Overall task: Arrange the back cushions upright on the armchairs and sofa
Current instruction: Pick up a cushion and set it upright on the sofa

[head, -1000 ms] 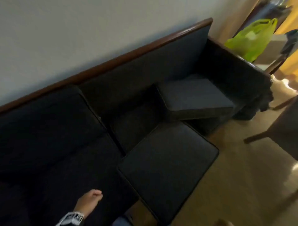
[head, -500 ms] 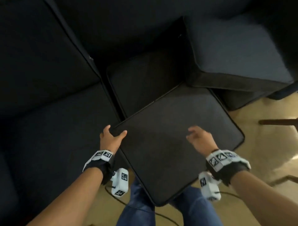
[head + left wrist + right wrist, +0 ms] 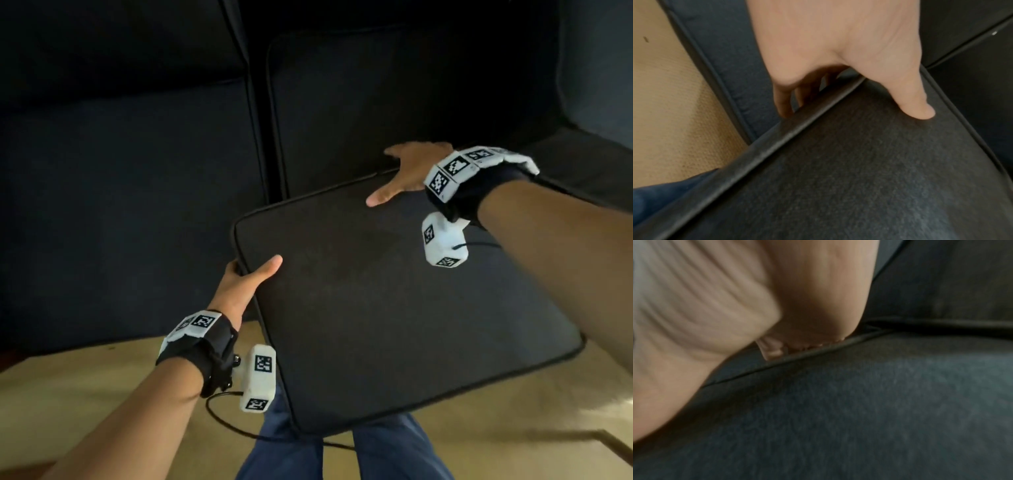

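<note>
A dark square cushion (image 3: pixel 394 308) with piped edges sits at the centre of the head view, held off the sofa (image 3: pixel 120 205) in front of the person, its broad face turned up toward the camera and tilted, one corner pointing down toward 6 o'clock over the person's blue trousers (image 3: pixel 394 452).

The left hand (image 3: pixel 245 279) grips the cushion's corner at about 9 o'clock: the thumb lies flat on the top face, and the left wrist view shows the fingers (image 3: pixel 784 100) curled down around the piped edge to the underside.

The right hand (image 3: pixel 409 171) holds the far edge at about 1 o'clock, thumb stretched along the top face, the other fingers hooked over the rim; the right wrist view is blurred but shows fingertips (image 3: pixel 772 351) tucked behind the piping.

Behind the cushion, toward 12 o'clock, lie the sofa's dark seat cushions. A tan floor (image 3: pixel 85 394) shows at 7 and 5 o'clock.
</note>
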### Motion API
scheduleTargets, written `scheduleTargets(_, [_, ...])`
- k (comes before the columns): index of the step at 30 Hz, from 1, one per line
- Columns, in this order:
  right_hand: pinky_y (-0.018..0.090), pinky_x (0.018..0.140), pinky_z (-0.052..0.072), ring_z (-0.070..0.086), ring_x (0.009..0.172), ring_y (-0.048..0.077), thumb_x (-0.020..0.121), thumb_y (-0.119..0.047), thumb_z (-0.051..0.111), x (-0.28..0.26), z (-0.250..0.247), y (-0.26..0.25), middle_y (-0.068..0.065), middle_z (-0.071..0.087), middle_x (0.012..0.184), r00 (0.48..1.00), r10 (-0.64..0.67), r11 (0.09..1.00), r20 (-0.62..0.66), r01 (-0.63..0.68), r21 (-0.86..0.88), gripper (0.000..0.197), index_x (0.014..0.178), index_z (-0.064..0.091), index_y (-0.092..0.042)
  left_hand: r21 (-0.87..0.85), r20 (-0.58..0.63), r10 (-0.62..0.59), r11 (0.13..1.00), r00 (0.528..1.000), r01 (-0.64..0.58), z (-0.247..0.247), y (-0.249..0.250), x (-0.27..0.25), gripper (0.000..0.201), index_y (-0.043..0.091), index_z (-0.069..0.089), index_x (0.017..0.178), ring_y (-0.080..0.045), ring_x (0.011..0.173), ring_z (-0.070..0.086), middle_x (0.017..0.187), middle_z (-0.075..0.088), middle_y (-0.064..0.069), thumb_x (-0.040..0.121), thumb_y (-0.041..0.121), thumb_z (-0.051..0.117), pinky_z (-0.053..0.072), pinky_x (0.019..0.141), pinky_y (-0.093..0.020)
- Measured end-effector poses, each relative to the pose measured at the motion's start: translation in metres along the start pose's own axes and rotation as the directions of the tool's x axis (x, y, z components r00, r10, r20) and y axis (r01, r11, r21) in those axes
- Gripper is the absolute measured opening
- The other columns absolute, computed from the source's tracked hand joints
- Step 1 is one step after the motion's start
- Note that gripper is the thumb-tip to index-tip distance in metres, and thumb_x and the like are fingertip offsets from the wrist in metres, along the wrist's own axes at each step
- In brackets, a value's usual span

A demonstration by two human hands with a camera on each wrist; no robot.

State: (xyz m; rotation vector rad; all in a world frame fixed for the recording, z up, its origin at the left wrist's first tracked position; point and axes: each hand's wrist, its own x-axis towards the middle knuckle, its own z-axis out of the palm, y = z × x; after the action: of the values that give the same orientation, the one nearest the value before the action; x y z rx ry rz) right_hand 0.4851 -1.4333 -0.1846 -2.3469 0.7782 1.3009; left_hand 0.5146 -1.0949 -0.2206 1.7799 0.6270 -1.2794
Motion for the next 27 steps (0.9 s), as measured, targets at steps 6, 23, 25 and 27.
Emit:
scheduleTargets(6, [0.041,0.102,0.036,0.056,0.119,0.031,0.030,-0.093,0.063,-0.010,0.006,0.008,0.004,0.065,0.122,0.998,-0.037,0.998,-0.048,0.034,-0.057,0.119,0.127,0.058,-0.023,-0.069,0.007,0.033,0.997,0.999,-0.032,0.006,-0.004,-0.018,0.115,0.024,0.060,0.123,-0.018,0.110,0.063,0.116,0.070,0.003,0.019,0.062,0.092,0.046,0.101,-0.041])
scheduleTargets(23, [0.042,0.090,0.047,0.054,0.108,0.031,0.028,-0.099,0.052,-0.315,0.059,0.170,0.011,0.057,0.117,0.848,0.367,0.878,-0.382,-0.179,0.445,0.128,0.122,0.051,-0.012,0.435,0.619,0.581,0.306,0.529,-0.847,0.170,0.141,-0.206,0.101,0.025,0.049,0.121,-0.018,0.108,0.063,0.113,0.066,0.006,0.035,0.049,0.096,0.047,0.094,-0.033])
scheduleTargets(25, [0.040,0.102,0.042,0.049,0.122,0.028,0.026,-0.091,0.063,-0.316,0.058,0.167,0.008,0.051,0.132,0.868,0.218,0.882,-0.447,0.021,0.471,0.135,0.136,0.042,-0.015,0.471,0.636,0.572,0.245,0.518,-0.848,0.181,0.128,-0.232,0.096,0.025,0.049,0.120,-0.020,0.107,0.064,0.113,0.067,0.005,0.039,0.046,0.096,0.046,0.091,-0.033])
scheduleTargets(27, [0.036,0.111,0.035,0.044,0.132,0.024,0.031,-0.078,0.072,-0.316,0.051,0.160,0.005,0.044,0.144,0.883,0.056,0.859,-0.465,0.194,0.473,0.136,0.146,0.032,-0.016,0.502,0.626,0.578,0.215,0.524,-0.838,0.179,0.117,-0.251,0.093,0.025,0.049,0.119,-0.021,0.105,0.064,0.113,0.066,0.005,0.041,0.045,0.095,0.046,0.087,-0.031])
